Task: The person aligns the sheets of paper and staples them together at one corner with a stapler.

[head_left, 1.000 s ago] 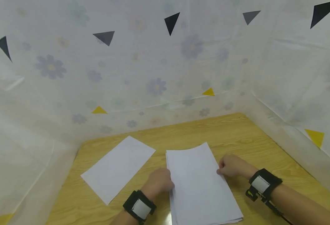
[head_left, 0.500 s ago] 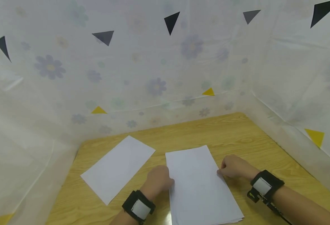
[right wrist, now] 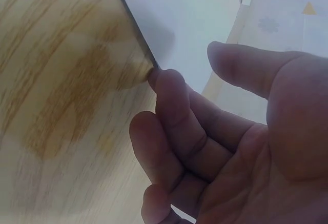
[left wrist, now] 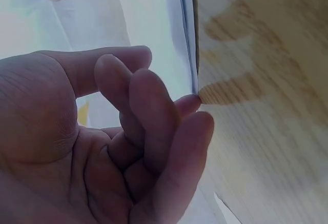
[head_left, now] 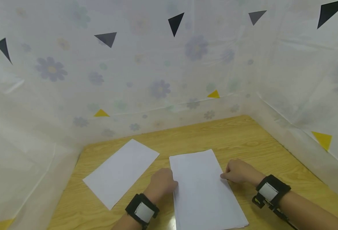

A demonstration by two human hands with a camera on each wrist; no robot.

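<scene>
The stack of paper (head_left: 206, 191) is lying flat on the wooden table (head_left: 243, 137), directly between the two hands. The left hand (head_left: 161, 183) is sitting at the stack's left edge with its fingers (left wrist: 169, 131) loosely curled, one fingertip touching that edge. The right hand (head_left: 238, 171) is sitting at the right edge, fingers (right wrist: 174, 111) bent, a fingertip meeting the paper's side. Neither hand is gripping anything. A single sheet (head_left: 120, 172) is lying well beyond the left hand's knuckles
</scene>
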